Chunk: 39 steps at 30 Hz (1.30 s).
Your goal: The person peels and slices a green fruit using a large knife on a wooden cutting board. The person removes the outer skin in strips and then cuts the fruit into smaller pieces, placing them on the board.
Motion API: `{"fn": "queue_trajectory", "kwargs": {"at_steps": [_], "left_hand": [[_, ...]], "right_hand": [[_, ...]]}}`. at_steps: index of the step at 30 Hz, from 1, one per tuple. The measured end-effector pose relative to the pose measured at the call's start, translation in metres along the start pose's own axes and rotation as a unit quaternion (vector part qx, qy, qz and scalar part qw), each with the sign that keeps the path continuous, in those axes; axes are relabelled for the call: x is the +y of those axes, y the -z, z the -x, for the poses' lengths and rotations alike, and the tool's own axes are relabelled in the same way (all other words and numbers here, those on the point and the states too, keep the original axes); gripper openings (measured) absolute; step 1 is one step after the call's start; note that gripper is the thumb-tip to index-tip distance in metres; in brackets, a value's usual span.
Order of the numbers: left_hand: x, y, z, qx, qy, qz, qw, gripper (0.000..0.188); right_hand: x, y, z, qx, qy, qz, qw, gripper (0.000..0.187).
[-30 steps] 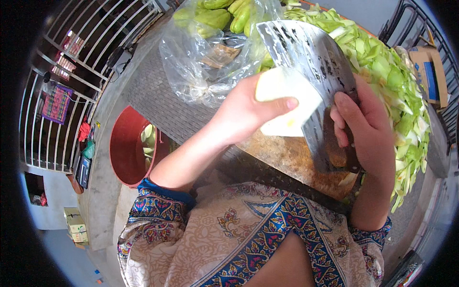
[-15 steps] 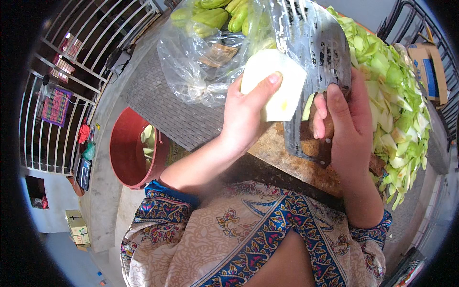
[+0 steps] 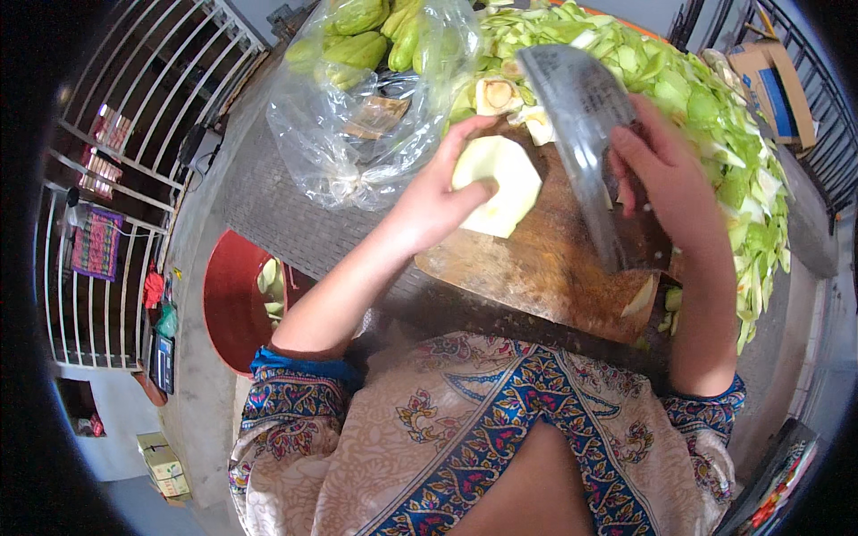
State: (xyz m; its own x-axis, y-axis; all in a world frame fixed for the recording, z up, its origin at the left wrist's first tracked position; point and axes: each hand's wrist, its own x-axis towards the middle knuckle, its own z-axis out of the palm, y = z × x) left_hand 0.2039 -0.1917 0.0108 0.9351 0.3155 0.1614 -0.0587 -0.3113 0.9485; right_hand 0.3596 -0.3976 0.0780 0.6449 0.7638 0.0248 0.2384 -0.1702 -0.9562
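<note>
My left hand grips a peeled, pale green fruit and holds it over the round wooden chopping board. My right hand is closed on the handle of a broad steel cleaver, whose blade stands on edge just right of the fruit. Two cut fruit pieces lie at the board's far edge.
A large heap of green peelings and slices runs along the right. A clear plastic bag with whole green fruits sits at the back left. A red basin with scraps stands on the floor at left, by a metal railing.
Both hands have come down from in front of the camera toward the board. The fruit has dropped lower, and the cleaver has turned from flat-on to edge-on.
</note>
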Motion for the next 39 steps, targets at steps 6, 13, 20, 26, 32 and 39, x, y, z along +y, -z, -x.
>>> {"fn": "queue_trajectory", "kwargs": {"at_steps": [6, 13, 20, 26, 32, 39], "left_hand": [[0.004, 0.002, 0.015, -0.003, 0.078, 0.066, 0.995, 0.066], [0.015, 0.001, 0.033, -0.089, -0.014, -0.226, 0.97, 0.073], [0.013, -0.022, 0.025, -0.061, -0.207, -0.3, 0.929, 0.055], [0.019, -0.041, 0.008, -0.125, -0.31, -0.372, 0.866, 0.043], [0.021, -0.062, 0.013, -0.119, -0.326, -0.363, 0.864, 0.042], [0.021, -0.07, 0.015, -0.118, -0.325, -0.345, 0.873, 0.04]], "right_hand": [[-0.017, 0.009, 0.034, 0.029, -0.03, 0.062, 0.997, 0.053], [-0.027, -0.005, 0.065, -0.12, -0.009, 0.212, 0.97, 0.06], [-0.035, -0.013, 0.071, -0.114, 0.017, 0.28, 0.953, 0.061], [-0.028, -0.001, 0.076, -0.053, 0.01, 0.273, 0.961, 0.061], [-0.024, -0.001, 0.087, -0.057, 0.01, 0.284, 0.957, 0.058], [-0.01, -0.001, 0.096, -0.068, 0.029, 0.326, 0.943, 0.032]]}}
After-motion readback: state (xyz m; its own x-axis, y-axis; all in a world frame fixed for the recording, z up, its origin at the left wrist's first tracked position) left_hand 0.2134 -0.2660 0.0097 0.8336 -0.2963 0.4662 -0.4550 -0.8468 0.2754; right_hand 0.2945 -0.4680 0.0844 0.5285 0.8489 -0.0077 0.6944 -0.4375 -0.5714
